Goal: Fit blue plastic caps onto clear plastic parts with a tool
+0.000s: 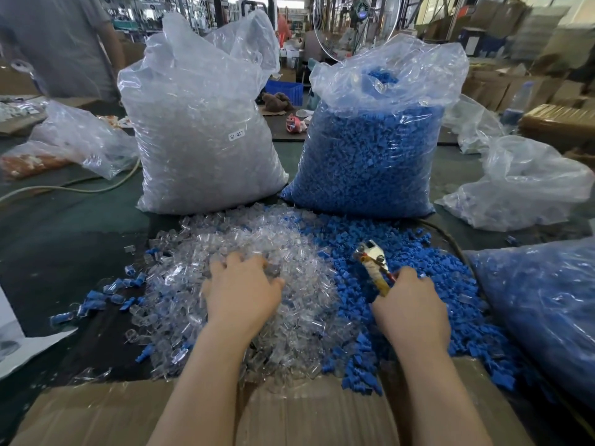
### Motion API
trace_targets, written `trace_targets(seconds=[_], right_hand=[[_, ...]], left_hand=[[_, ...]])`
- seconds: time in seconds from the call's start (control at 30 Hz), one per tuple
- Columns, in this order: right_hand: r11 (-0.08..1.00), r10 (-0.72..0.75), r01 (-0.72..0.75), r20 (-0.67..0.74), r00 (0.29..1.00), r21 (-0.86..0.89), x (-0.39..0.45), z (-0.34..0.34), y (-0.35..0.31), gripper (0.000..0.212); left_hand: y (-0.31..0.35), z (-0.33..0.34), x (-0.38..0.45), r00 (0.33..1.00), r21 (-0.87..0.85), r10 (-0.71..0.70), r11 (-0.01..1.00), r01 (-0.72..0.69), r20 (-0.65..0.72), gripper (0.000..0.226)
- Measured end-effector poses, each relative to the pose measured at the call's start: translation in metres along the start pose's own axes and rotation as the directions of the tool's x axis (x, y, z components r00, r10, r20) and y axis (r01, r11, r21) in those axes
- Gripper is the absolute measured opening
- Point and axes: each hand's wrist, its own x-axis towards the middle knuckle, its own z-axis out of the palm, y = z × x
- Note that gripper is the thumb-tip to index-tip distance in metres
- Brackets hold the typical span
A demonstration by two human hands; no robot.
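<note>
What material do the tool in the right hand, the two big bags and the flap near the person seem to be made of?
Tool: head looks like bright, shiny metal; the handle seems wrapped in yellowish tape, though blur leaves this open. Two big bags: thin clear plastic film, glossy and crinkled, contents showing through. Flap: brown corrugated cardboard, matte, creased.

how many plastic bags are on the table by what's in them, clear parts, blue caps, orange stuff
Bag of clear parts: 1
Bags of blue caps: 2
Bag of orange pieces: 1
Total: 4. The crumpled bags at far right look nearly empty and are left out.
</note>
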Motion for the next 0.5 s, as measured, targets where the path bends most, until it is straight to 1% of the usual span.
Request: trace_targets(seconds=[0.1,0.2,0.3,0.37,0.5], right_hand=[[0.997,-0.072,0.072,0.028,0.997,-0.018,-0.0028,0.0031,-0.0056,0.023],[0.994,-0.111,0.111,-0.006,0.994,0.003,-0.005,0.0059,-0.008,0.014],[0.992,-0.126,0.127,-0.027,0.992,0.024,-0.0051,0.0061,-0.0083,0.013],[0.989,-0.148,0.148,-0.021,0.989,0.013,-0.0046,0.0061,-0.0078,0.014],[0.985,-0.173,0.173,-0.014,0.985,-0.012,-0.0042,0.0072,-0.0072,0.012]], left_hand=[[0.0056,0.0024,-0.002,0.996,-0.147,0.088,0.985,-0.089,-0.013,0.037],[0.0084,0.0049,-0.0021,0.987,-0.235,0.15,0.959,-0.16,-0.06,0.03],[0.0086,0.009,-0.0006,0.984,-0.215,0.156,0.962,-0.17,-0.081,0.032],[0.0086,0.0103,-0.0002,0.983,-0.181,0.159,0.968,-0.173,-0.089,0.033],[0.0073,0.0076,-0.0017,0.977,-0.117,0.169,0.976,-0.185,-0.134,0.03]])
